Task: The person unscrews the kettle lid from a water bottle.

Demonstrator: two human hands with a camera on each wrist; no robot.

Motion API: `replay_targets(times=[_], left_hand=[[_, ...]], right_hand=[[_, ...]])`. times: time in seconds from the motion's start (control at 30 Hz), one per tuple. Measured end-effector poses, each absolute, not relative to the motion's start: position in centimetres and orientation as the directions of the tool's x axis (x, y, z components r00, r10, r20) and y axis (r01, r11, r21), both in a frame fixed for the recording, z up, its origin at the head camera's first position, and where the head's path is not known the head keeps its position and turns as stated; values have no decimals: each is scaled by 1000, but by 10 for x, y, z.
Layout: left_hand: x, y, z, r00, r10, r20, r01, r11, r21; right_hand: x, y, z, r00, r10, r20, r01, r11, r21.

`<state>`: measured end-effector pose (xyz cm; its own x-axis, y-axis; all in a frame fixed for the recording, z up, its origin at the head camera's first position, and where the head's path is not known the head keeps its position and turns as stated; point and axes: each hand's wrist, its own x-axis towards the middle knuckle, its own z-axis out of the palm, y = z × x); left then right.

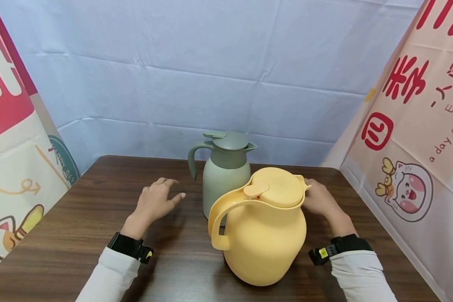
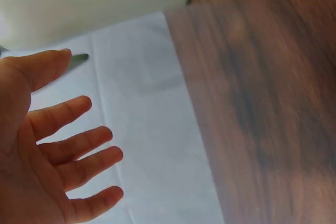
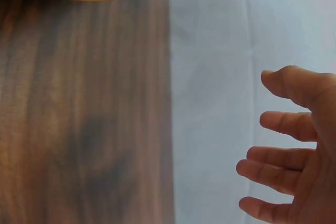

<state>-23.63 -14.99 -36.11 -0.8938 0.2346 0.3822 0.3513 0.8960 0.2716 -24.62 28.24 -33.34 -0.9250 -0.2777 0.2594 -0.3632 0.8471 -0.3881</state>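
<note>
Yellow jug (image 1: 264, 235) nearest, just left of right hand (image 1: 321, 201), fingers spread, empty. Left hand (image 1: 154, 203) also loose, beside green jug (image 1: 226, 176). Probably smooth, heavy if full; looped handle (image 1: 220, 218) offers best grip.

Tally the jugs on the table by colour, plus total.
Yellow jug: 1
Green jug: 1
Total: 2 jugs, both on the wooden table.
</note>
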Motion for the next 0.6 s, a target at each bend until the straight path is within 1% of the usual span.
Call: replay_targets(times=[0.2, 0.33, 0.47, 0.6], left_hand=[[-225, -142, -354, -872, 277, 404, 430, 828, 359], [-218, -137, -349, -847, 306, 434, 480, 790, 380], [-212, -132, -345, -816, 343, 465, 538, 744, 396], [-207, -128, -340, -804, 366, 468, 575, 679, 456]], right_hand=[[-238, 280, -312, -927, -250, 281, -354, 832, -426], [-235, 278, -300, -916, -237, 323, -365, 825, -430], [-230, 276, -289, -894, -238, 380, -393, 824, -408], [-223, 271, -278, -864, -262, 429, -436, 816, -379]])
